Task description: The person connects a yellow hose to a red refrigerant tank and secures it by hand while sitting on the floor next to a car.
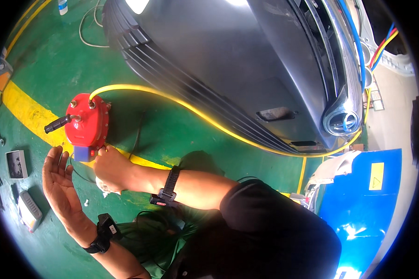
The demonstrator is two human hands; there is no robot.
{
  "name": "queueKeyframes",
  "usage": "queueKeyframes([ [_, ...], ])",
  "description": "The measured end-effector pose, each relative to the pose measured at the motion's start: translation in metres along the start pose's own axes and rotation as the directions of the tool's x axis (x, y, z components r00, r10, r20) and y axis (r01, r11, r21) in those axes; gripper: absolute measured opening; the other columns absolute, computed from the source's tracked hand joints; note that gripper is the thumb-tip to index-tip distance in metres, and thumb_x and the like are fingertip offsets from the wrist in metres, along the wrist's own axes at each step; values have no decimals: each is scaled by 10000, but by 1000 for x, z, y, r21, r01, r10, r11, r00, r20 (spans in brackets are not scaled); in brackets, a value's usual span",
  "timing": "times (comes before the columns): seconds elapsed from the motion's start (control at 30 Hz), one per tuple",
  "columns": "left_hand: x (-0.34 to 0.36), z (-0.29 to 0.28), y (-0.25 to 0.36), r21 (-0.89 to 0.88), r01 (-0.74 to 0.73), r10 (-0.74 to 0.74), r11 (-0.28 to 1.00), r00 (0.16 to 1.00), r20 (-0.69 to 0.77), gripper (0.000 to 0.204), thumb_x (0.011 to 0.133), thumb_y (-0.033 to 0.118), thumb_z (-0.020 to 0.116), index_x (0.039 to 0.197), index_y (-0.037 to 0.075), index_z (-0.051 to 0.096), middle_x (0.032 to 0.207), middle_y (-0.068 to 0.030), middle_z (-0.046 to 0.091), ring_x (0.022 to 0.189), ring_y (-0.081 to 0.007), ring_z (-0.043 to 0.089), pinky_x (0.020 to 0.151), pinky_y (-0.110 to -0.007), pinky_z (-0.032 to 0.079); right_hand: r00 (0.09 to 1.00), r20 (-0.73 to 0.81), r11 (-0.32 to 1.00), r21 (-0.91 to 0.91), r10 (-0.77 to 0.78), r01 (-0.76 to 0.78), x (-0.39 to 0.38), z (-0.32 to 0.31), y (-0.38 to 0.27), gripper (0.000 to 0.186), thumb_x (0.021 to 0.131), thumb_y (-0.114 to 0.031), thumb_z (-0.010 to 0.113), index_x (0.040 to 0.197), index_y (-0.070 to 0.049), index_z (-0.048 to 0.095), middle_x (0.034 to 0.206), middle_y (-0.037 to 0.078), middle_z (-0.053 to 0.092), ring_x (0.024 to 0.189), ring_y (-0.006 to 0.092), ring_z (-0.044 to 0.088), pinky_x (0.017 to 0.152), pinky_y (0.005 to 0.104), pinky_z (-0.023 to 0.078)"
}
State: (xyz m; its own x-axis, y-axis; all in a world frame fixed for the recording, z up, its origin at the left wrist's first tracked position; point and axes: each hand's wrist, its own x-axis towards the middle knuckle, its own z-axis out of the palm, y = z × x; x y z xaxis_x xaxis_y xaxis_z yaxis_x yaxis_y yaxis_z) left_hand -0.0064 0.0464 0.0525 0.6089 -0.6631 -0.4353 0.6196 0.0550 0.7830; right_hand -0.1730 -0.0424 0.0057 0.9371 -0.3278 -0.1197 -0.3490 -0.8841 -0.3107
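"Right hand (pixel 112 168) first: what is it doing?"

"It is curled closed at the near end of the red unit (pixel 85 128), beside a blue block (pixel 82 154); whether it grips anything is hidden."

"And the left hand (pixel 60 186)?"

"Open, palm bare, just beside the red unit and seemingly apart from it."

"Where does the red unit sit?"

"On the green floor (pixel 167 135), across the yellow stripe (pixel 28 109), near the dark grey bumper (pixel 209 51)."

"How far along does it look?"

"One end of the yellow hose (pixel 146 89) meets a top fitting (pixel 92 105), so that connection looks made. Work at the near end seems unfinished, judging by the fist there; what exactly is left cannot be told."
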Motion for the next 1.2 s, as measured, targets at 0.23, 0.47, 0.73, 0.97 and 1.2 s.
queueKeyframes([
  [0.23, 0, -1, -1, -3, -11, 11, 1000, 999, 31, 382, 1077, 259, 496, 1355, 15, 589, 1371, -102, 621, 1220, -198, 586, 974, -310, 454, 999, -31, 1000, 14, -22, 22, 0, 1, 1, 258, 655, -263, 771, 776, -36, 755, 832, 132, 712, 896, 297, 654, 817, 419, 487],
  [0.47, 6, -13, -4, -22, 19, -16, 1000, 993, 120, 365, 1080, 260, 504, 1355, 39, 597, 1386, -86, 636, 1278, -202, 587, 998, -317, 451, 998, 58, 1000, -17, 1, 0, 0, -6, 0, 268, 662, -230, 743, 859, -53, 785, 911, 118, 724, 948, 281, 650, 844, 414, 475],
  [0.73, 4, -9, -2, -5, 7, -7, 1000, 995, 103, 363, 1078, 272, 508, 1342, 43, 605, 1374, -82, 645, 1272, -197, 587, 993, -313, 437, 997, 79, 1000, -23, -2, 4, 0, -3, 4, 299, 659, -286, 740, 867, -76, 784, 908, 103, 725, 940, 262, 651, 823, 401, 464],
  [0.97, 3, -7, -3, 1, 6, -6, 1000, 995, 96, 363, 1067, 289, 535, 1325, 48, 619, 1353, -75, 655, 1260, -196, 592, 993, -319, 431, 999, 47, 998, -53, -13, 16, 0, 0, 5, 286, 666, -274, 736, 867, -75, 783, 902, 98, 726, 933, 258, 649, 802, 401, 465],
  [1.2, 2, -7, -3, 8, -5, 4, 1000, 996, 89, 383, 1073, 288, 523, 1349, 35, 603, 1358, -84, 649, 1265, -199, 588, 996, -321, 439, 998, 49, 999, -31, -30, 31, 0, -5, 4, 274, 644, -268, 752, 837, -77, 787, 873, 97, 724, 911, 260, 649, 804, 404, 469],
])
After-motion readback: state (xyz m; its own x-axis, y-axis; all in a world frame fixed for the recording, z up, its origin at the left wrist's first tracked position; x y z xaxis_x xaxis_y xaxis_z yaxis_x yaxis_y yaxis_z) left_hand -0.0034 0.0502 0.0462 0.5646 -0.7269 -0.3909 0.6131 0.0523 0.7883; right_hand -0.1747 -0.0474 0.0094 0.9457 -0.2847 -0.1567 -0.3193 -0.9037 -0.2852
